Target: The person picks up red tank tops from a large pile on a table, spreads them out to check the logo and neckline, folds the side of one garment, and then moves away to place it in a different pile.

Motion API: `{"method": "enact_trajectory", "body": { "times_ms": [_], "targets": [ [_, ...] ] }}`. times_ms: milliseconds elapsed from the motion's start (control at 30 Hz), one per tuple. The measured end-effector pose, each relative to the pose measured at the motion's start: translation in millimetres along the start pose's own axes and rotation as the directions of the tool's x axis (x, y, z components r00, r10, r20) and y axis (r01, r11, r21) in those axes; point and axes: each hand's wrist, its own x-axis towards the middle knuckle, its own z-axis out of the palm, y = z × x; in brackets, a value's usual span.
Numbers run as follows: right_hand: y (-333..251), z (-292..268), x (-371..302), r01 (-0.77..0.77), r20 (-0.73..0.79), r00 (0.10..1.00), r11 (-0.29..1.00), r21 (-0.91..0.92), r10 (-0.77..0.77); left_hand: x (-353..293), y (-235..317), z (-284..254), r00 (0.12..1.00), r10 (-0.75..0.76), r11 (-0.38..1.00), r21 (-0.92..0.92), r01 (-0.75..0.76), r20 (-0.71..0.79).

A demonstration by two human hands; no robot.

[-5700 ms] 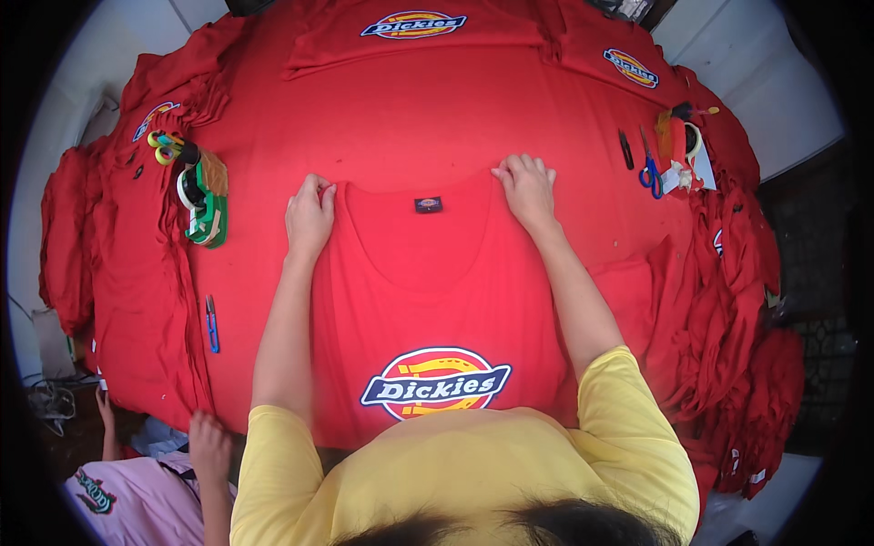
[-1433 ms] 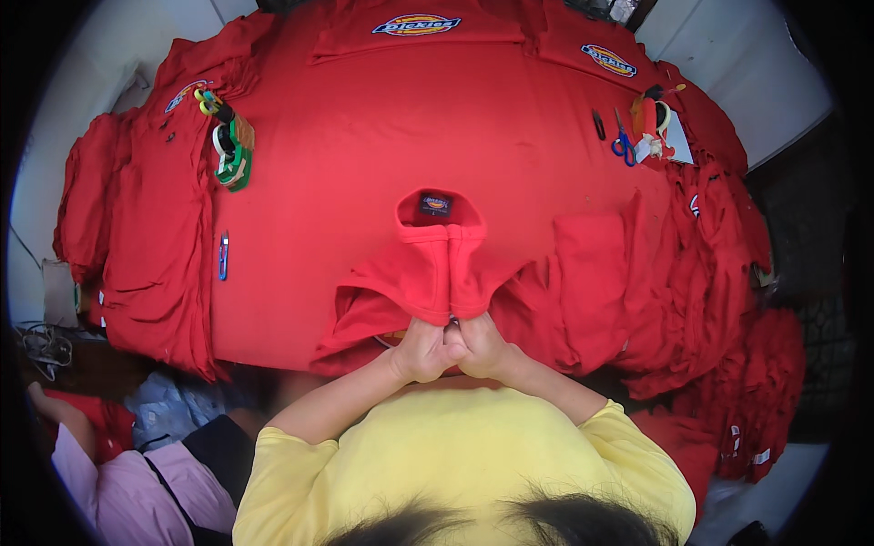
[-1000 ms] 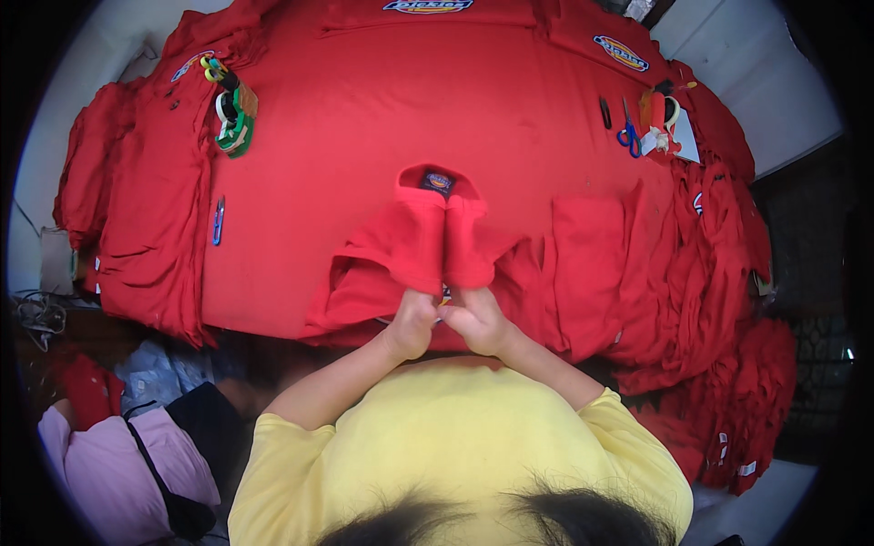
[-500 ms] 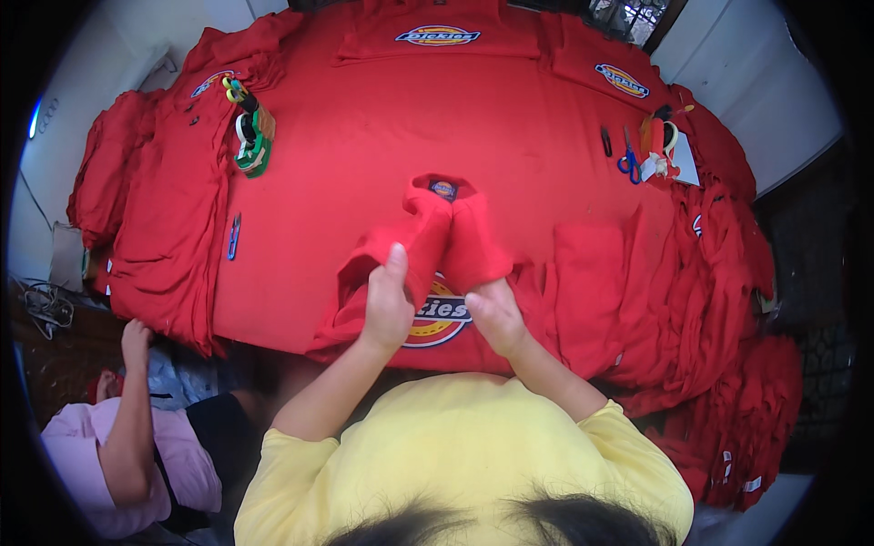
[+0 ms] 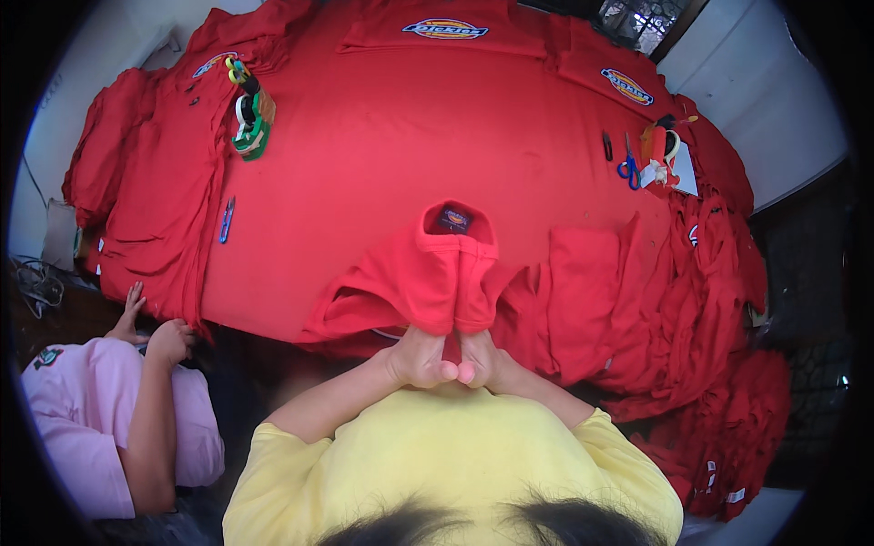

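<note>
1 head-worn fisheye view, looking steeply down from close above, red-covered table [image 5: 382, 136] filling frame, edges bending

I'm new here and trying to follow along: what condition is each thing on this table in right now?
Red cotton T-shirt: folded narrow, neck label up, hem end gripped.
Left hand: closed on the shirt.
Right hand: closed on the shirt.
Blue-handled scissors: lying flat, blades shut.
Blue pen: lying flat.
Red shirt stack: folded, piled.
</note>
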Motion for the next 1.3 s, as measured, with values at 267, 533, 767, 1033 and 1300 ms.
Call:
{"method": "enact_trajectory", "body": {
  "times_ms": [267, 533, 767, 1033, 1300],
  "targets": [
    [-3.8, -6.1, -0.1, -0.081, 0.052, 0.995, 0.997, -0.016, 0.082, 1.8, 2.1, -0.5, 0.999, -0.048, 0.998, -0.041, 0.047, -0.016],
    [-8.4, -5.2, 3.3, -0.066, 0.031, 0.997, 0.994, -0.093, 0.069, 6.0, 7.4, 2.3, 0.999, -0.05, 0.997, 0.05, 0.051, -0.006],
    [-8.9, -5.5, 0.3, -0.094, 0.037, 0.994, 0.988, -0.119, 0.099, -6.0, -3.9, 8.6, 0.993, -0.083, 0.996, -0.015, 0.082, -0.084],
    [-35.2, -44.6, 28.8, -0.092, -0.069, 0.99, 0.945, 0.315, 0.12, 9.4, 22.8, -61.4, 0.684, -0.302, 0.918, -0.397, 0.02, -0.664],
    [-75.2, -255.4, 73.3, 0.212, -0.217, 0.966, 0.904, 0.372, -0.137, 42.6, 140.6, -209.8, 0.931, -0.013, 0.826, -0.529, -0.195, -0.364]
  ]
}}
